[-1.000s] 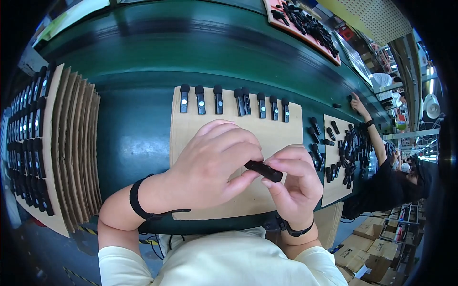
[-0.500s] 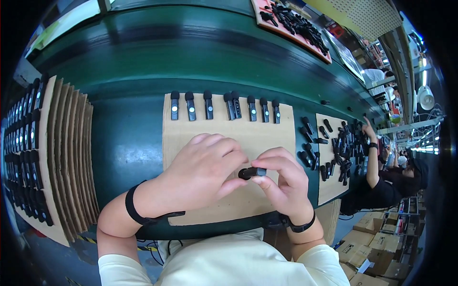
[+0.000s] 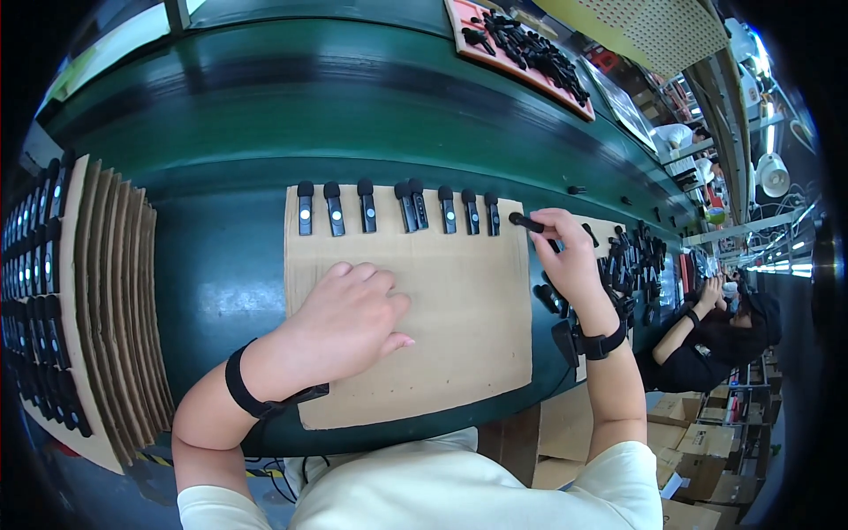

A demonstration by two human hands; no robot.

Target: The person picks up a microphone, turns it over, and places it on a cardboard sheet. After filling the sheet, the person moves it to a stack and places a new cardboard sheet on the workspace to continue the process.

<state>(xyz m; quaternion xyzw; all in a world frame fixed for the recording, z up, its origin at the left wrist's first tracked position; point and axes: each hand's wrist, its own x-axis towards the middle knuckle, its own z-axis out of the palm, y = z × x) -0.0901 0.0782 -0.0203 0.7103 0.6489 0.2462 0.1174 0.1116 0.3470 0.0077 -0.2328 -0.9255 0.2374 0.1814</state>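
Observation:
In my right hand (image 3: pixel 570 256), a small black clip-on microphone (image 3: pixel 527 223) with a round foam tip is pinched between thumb and fingers. It is at the cardboard sheet's upper right corner, its foam tip pointing left. My left hand (image 3: pixel 349 309) is over the left half of the cardboard sheet (image 3: pixel 450 327), palm down. Its fingers bend loosely and the thumb stands apart, with nothing seen in them. Along the sheet's far edge lie several similar microphones (image 3: pixel 368 208) in a row, foam tips pointing away from me. Two of them lie side by side, touching.
At the left stands a stack of cardboard sheets (image 3: pixel 115 291) with rows of microphones on top. A heap of loose microphones (image 3: pixel 632 265) lies at the right on another cardboard piece. A pink tray (image 3: pixel 459 35) of black parts is at the back. A co-worker (image 3: pixel 707 344) works at the far right.
My right hand has moved away and right with the microphone, from the sheet's middle to its upper right corner. My left hand has drawn back leftward, apart from it. The co-worker's arm is lower.

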